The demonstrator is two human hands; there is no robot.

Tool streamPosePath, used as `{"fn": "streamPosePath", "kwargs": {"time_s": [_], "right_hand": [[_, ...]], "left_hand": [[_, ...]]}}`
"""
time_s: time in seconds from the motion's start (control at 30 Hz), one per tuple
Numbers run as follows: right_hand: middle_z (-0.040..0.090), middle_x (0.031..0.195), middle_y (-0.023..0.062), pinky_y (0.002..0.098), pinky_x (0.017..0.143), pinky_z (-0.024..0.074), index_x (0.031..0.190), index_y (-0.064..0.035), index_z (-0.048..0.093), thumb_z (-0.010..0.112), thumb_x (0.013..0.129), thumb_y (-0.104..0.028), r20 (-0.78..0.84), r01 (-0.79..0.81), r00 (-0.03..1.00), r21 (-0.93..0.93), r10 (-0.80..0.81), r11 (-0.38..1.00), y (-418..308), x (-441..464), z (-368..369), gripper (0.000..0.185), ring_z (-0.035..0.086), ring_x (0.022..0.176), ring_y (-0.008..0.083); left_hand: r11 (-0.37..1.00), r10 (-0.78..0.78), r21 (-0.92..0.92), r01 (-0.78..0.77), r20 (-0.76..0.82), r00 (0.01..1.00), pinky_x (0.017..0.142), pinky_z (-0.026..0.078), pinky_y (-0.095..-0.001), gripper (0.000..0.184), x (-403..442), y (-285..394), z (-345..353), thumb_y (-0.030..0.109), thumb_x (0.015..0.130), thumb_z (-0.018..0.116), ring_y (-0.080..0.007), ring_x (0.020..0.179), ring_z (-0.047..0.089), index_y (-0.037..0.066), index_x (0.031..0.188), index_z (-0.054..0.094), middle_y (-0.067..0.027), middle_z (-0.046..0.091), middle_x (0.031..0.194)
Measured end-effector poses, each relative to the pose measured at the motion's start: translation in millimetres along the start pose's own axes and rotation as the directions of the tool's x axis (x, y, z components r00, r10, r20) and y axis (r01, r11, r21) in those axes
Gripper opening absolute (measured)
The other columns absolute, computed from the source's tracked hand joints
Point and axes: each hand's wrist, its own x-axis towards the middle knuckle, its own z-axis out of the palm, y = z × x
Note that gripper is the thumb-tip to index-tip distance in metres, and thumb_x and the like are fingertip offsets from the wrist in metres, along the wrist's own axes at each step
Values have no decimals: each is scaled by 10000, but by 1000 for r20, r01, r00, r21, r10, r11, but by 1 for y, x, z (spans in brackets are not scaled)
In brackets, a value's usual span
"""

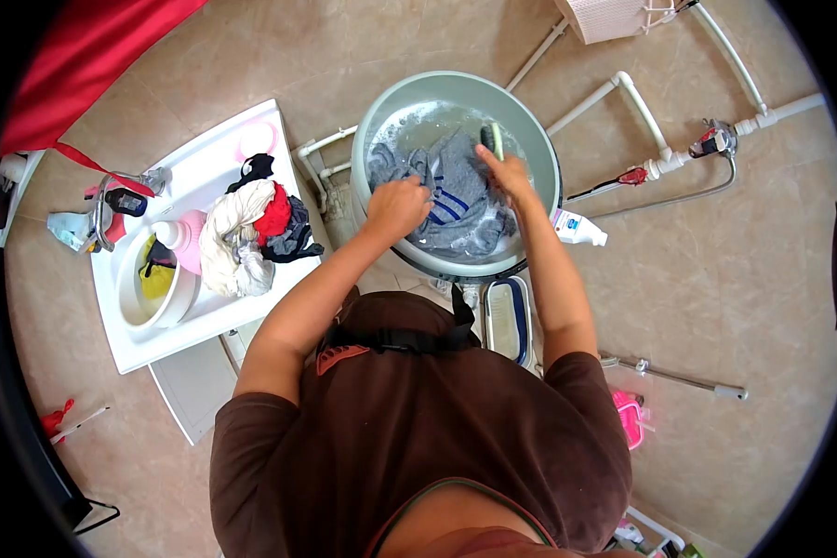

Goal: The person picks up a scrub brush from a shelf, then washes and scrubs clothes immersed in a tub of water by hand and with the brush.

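Note:
A round tub (551,177) holds soapy water and a wet grey cloth (458,177) with blue stripes. My left hand (401,206) is closed on a bunched part of this cloth, at the tub's near left side. On the right side of the tub, my right hand (507,175) grips a brush (498,141) with a pale green back and dark bristles, over the grey cloth. Foam floats around the cloth.
At the left, a white sink (149,342) holds a white basin (132,307), a pink bottle (188,244) and piled clothes (237,228). A white bottle (577,228) lies right of the tub. Pipes (644,112) run along the wall. A blue-rimmed container (507,321) stands below the tub.

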Motion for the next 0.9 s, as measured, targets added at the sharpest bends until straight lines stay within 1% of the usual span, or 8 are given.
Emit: {"fn": "streamPosePath", "kwargs": {"time_s": [0.07,0.2,0.33,0.43,0.53,0.63,0.73,0.9], "right_hand": [[470,546,0,303,409,339,779,7,631,718,731,-587,92,-39,995,86,31,995,0,-6,16,602,450,452,124],[650,716,220,421,670,494,818,64,659,745,719,-475,89,184,983,-326,-163,927,-3,-14,48,555,652,687,334],[649,740,217,418,685,484,871,27,669,698,723,-345,96,225,974,-313,-205,923,22,0,50,401,656,720,329],[636,727,215,411,679,481,870,22,665,671,740,-315,61,284,959,-160,-278,945,26,-5,29,361,643,709,316],[636,727,195,392,673,473,922,21,644,639,760,-279,-23,267,962,-127,-272,955,24,-16,1,341,628,694,298],[603,659,117,343,598,446,923,24,613,627,777,-225,-71,285,956,-28,-286,958,-3,-46,-23,289,584,628,213],[562,636,55,289,565,405,858,21,599,626,785,-178,-43,288,957,62,-286,956,-31,-74,-44,213,530,619,138],[562,662,40,282,590,403,847,15,603,641,779,-174,-129,440,884,-92,-449,893,-43,-83,-71,204,493,632,126]], "left_hand": [[996,90,-28,-88,52,995,673,514,-406,214,2,1,-3,267,774,680,-288,766,637,53,778,688,-83,641,841],[956,283,-111,-271,105,953,712,508,-408,243,3,-3,-2,295,778,680,-276,841,628,54,809,683,-51,646,866],[935,323,-221,-278,206,924,729,496,-424,208,7,-7,-3,268,808,650,-305,864,621,67,854,677,-71,656,913],[966,59,-257,32,338,939,731,489,-440,186,15,-4,-12,198,856,571,-334,871,617,99,994,647,-102,656,965],[969,-93,-205,136,206,974,735,491,-454,313,31,-19,14,136,871,492,-355,852,622,151,1170,581,-143,658,967],[997,59,-65,-51,116,991,736,498,-461,450,44,-34,41,97,855,479,-364,861,630,198,1293,501,-162,666,932],[1000,21,-26,-15,222,975,759,502,-457,438,62,-21,35,122,816,573,-369,888,632,196,1247,560,-158,659,1006],[995,-38,-84,61,251,967,818,483,-447,278,79,-14,32,200,819,623,-351,963,609,141,1090,652,-156,631,1087]]}}
